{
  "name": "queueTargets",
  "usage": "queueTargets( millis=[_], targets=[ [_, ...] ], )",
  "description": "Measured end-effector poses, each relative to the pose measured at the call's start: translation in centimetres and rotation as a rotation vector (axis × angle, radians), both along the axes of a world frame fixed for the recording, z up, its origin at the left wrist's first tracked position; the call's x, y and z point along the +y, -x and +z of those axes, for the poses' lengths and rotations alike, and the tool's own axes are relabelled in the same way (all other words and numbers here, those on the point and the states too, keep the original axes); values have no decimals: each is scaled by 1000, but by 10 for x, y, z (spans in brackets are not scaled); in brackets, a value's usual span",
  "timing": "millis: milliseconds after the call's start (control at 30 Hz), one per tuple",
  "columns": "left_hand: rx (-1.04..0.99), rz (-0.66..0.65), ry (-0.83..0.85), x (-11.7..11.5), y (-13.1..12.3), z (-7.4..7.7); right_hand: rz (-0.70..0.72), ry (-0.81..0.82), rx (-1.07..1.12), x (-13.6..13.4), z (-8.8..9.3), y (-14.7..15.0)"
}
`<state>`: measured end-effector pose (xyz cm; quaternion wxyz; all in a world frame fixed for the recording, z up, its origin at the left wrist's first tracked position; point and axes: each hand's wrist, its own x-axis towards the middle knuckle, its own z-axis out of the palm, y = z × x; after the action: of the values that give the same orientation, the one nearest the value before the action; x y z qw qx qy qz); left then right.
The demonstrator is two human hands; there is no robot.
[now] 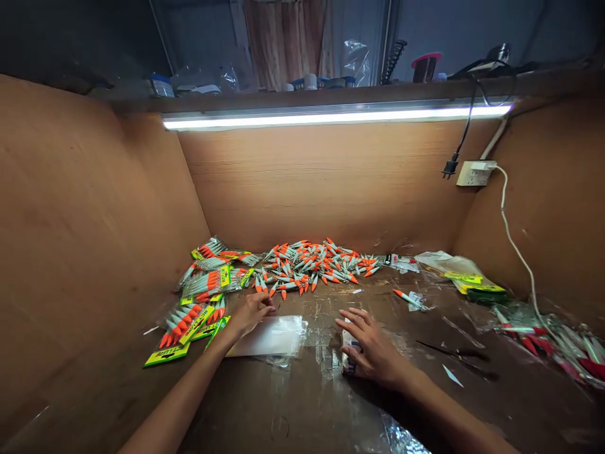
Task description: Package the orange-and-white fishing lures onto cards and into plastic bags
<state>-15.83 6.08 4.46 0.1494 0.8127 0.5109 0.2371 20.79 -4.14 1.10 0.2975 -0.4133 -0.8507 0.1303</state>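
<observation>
My left hand (pixel 253 313) is closed, fingers bent together at the upper left corner of a stack of clear plastic bags (pixel 276 337); what its fingertips hold, if anything, is hidden. My right hand (pixel 375 347) is wrapped over a small white packet with dark print (pixel 348 362), which lies on the brown table and is partly covered by the palm. Beyond both hands spreads a heap of orange-and-white fishing lures (pixel 312 261). Beside my left hand lie several bagged lures with yellow-green header cards (pixel 196 325).
Pliers (pixel 458 354) and a single lure (pixel 405 297) lie to the right. Farther right are bagged red-and-white lures (pixel 534 334) under a white cable (pixel 513 233). Wooden panels (pixel 321 183) enclose the table on three sides. A lit tube lamp (pixel 331 118) hangs above.
</observation>
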Motion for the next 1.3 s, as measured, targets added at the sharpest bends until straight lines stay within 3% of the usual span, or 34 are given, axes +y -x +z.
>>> queueTargets(
  millis=[100, 200, 300, 400, 500, 600, 733, 833, 967, 1067, 1300],
  targets=[
    [-48, -67, -32, -12, -33, 16, -61, -39, 191, 0, 7, 2],
    [-75, -194, -41, -28, -81, 24, -97, 66, 354, -4, 15, 5],
    [-106, -306, -23, -42, -121, 23, -73, 270, 450, -5, 14, 8],
    [-158, -359, 4, -50, -136, 16, -68, 405, 604, -2, 7, 8],
    [-305, -363, 216, -49, -131, 6, -98, 459, 768, 2, 4, 7],
    [-410, -328, 428, -44, -116, -6, -177, 431, 705, 2, 6, 5],
    [-430, -270, 468, -35, -95, -16, -390, 154, 285, -10, 2, 6],
    [-432, -212, 495, -29, -81, -19, -453, 95, -42, -20, -10, 8],
    [-425, -174, 531, -22, -72, -21, -472, 156, -206, -22, -17, 2],
    [-387, -188, 591, -15, -73, -24, -483, 242, -231, -9, -16, -13],
    [-249, -237, 747, 5, -66, -30, -256, 368, -22, 29, -11, -53]
  ],
)
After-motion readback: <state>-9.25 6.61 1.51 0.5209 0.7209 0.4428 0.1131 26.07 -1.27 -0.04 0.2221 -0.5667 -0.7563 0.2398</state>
